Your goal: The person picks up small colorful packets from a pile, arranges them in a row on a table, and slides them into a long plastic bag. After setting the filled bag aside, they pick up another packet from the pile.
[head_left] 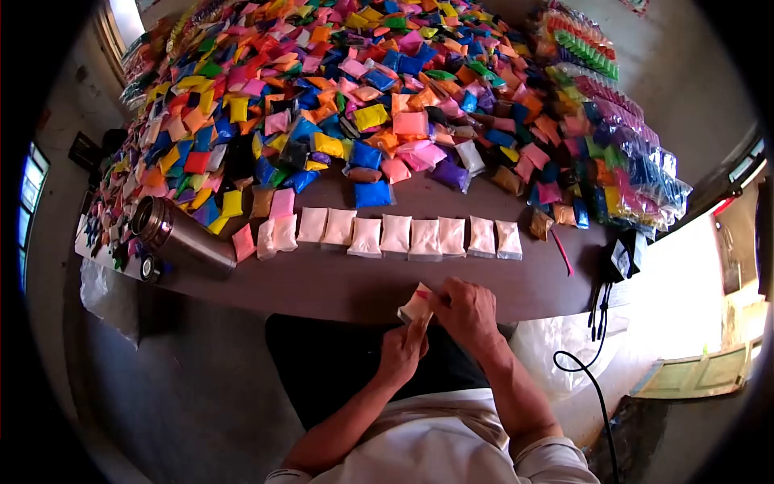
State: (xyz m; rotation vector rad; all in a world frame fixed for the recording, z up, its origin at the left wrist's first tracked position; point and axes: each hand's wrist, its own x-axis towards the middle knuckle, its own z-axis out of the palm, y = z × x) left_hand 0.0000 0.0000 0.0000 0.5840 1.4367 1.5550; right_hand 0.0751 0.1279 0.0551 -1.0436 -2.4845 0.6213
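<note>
We pinch a pale packet (413, 306) in our left hand (401, 352), at the table's near edge; the fingers of our right hand (466, 311) curl together against its upper right side, though we cannot tell whether they grip it. A small pink patch shows there. The packet's long axis slants, its top leaning away from us and to the right.

Beyond it, a bare strip of table (322, 282) leaves us open room up to a row of pale packets (396, 235), most standing lengthwise away from us. A metal flask (187, 240) lies across the left end of this strip; a pink stick (562, 252) and a black box (626, 256) bound the right. Behind the row, a heap of coloured packets (371, 118) blocks the far side.
</note>
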